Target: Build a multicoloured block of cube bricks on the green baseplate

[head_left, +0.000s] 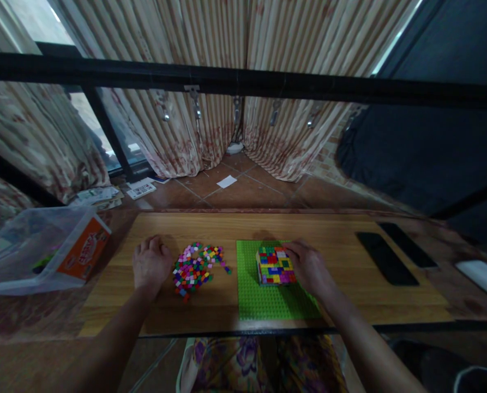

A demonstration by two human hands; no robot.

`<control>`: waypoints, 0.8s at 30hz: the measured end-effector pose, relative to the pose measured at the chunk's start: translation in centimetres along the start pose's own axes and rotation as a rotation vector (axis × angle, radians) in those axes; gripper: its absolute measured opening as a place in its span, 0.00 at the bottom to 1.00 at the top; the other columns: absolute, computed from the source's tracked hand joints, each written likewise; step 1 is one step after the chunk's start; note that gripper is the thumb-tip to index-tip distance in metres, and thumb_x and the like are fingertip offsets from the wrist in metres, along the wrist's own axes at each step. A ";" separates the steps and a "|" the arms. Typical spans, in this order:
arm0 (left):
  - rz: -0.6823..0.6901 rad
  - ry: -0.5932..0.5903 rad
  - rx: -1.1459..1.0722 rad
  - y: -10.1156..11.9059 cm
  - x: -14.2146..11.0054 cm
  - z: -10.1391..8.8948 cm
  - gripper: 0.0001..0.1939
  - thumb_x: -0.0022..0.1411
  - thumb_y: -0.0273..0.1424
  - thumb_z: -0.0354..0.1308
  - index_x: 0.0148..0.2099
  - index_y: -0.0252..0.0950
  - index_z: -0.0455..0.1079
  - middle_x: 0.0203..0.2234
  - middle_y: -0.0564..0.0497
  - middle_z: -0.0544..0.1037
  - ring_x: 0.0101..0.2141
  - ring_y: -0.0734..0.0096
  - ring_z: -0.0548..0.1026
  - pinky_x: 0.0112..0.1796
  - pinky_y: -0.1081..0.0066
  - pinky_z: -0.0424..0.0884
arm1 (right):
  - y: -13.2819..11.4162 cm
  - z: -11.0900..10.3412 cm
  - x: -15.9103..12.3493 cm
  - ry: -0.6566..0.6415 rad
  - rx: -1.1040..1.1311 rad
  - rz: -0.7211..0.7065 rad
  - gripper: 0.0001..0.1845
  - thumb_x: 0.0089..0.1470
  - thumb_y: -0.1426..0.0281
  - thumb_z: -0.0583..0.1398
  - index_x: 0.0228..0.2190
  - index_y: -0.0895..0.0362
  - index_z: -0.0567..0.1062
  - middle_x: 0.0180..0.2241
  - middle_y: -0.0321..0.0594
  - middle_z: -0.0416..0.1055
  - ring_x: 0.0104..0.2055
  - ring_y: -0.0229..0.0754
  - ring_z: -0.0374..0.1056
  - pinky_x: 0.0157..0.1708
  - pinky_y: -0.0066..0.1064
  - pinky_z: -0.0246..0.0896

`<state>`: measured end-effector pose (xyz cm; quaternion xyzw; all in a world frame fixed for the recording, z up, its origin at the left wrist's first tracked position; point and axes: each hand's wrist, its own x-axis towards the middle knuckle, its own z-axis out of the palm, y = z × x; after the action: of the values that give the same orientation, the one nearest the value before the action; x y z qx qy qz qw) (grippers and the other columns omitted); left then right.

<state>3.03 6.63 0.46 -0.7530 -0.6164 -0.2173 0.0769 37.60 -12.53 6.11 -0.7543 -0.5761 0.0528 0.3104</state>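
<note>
A low block built of multicoloured toy bricks (274, 266) stands on a bright green studded baseplate (268, 308). My right hand (311, 267) lies along the right side of this block, its fingers bent and closed on the far right corner; the thumb is mostly hidden. Left of the baseplate spreads a pile of small loose toy bricks (192, 270) in many colours. Just beyond the pile's left edge, my left hand (150, 265) rests on the tabletop with curled fingers, and nothing shows in it.
Both hands work over a wooden table (210, 229). A clear plastic bin (26, 245) with an orange label stands at the left end. Two dark flat phone-like slabs (386, 259) lie at the right. A black horizontal bar (243, 82) crosses in front of striped curtains (210, 33).
</note>
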 end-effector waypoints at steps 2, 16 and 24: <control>0.004 0.003 0.006 0.0 0.0 0.0 0.21 0.61 0.32 0.43 0.48 0.28 0.71 0.45 0.37 0.75 0.46 0.51 0.70 0.49 0.57 0.64 | 0.0 -0.1 0.1 -0.028 -0.024 -0.005 0.17 0.59 0.71 0.51 0.39 0.56 0.79 0.36 0.44 0.75 0.38 0.45 0.71 0.42 0.35 0.65; -0.004 -0.016 -0.003 0.3 -0.1 -0.4 0.21 0.61 0.32 0.42 0.48 0.26 0.70 0.45 0.34 0.74 0.46 0.49 0.70 0.49 0.55 0.64 | 1.5 -0.5 1.6 -0.130 0.118 0.010 0.11 0.55 0.69 0.57 0.34 0.54 0.81 0.38 0.42 0.78 0.41 0.46 0.73 0.43 0.36 0.67; -0.021 -0.016 -0.020 0.4 -0.1 -0.4 0.20 0.60 0.32 0.42 0.47 0.29 0.71 0.45 0.36 0.75 0.47 0.51 0.70 0.49 0.56 0.64 | 1.4 -1.3 2.0 -0.131 0.127 -0.054 0.14 0.54 0.69 0.59 0.42 0.52 0.79 0.40 0.40 0.79 0.41 0.44 0.74 0.45 0.37 0.68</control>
<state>3.28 6.28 0.82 -0.7489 -0.6227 -0.2182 0.0622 39.99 -11.50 6.94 -0.7123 -0.6107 0.1303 0.3205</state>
